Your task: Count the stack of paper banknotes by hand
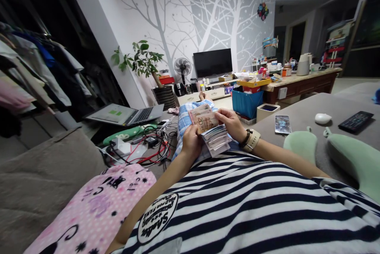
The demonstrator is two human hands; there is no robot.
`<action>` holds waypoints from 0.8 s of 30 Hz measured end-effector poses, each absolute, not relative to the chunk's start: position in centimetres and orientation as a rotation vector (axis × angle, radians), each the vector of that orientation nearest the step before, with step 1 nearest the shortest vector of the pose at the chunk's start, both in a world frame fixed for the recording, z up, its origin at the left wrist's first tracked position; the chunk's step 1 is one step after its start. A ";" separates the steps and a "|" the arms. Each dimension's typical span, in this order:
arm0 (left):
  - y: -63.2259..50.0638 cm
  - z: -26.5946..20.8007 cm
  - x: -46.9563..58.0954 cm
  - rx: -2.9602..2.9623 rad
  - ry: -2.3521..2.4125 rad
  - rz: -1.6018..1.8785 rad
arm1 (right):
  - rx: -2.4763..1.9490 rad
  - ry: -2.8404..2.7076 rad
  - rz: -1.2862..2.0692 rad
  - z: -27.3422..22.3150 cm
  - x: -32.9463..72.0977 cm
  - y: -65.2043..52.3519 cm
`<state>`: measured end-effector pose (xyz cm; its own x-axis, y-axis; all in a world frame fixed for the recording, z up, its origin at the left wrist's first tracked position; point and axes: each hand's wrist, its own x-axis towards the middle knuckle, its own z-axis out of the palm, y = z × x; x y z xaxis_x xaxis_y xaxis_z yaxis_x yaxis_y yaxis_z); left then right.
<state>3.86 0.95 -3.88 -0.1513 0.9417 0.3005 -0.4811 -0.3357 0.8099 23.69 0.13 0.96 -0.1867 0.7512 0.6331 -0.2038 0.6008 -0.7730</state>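
Just above my lap, my left hand [190,142] is closed on the left edge of some banknotes [204,121], and one brownish note shows the number 20. My right hand [233,124] pinches the upper right corner of the same notes, wearing a pale watch [253,140] and a dark bracelet at the wrist. Below the notes, a thick fanned bundle of folded papers or notes [216,140] rests against my striped shirt [252,194]. How far my left fingers reach under the bundle is hidden. Blue checked cloth [184,117] covers my legs behind the notes.
To the left lie an open laptop [124,115], tangled cables [157,145] and a pink patterned cloth [118,182]. On the right are a phone [282,124], a white mouse [323,118], a remote control [355,121] and a green cushion [350,155]. A cluttered table [320,75] stands beyond.
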 end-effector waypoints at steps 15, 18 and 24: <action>-0.1 -3.1 4.4 0.980 0.643 1.676 | -0.567 -1.411 0.893 0.4 23.7 1.4; -0.2 -3.1 4.4 0.988 0.620 1.658 | -0.606 -1.429 0.907 0.3 23.8 1.8; 0.4 -3.5 4.9 0.947 0.616 1.702 | -0.600 -1.488 0.911 0.4 23.8 1.6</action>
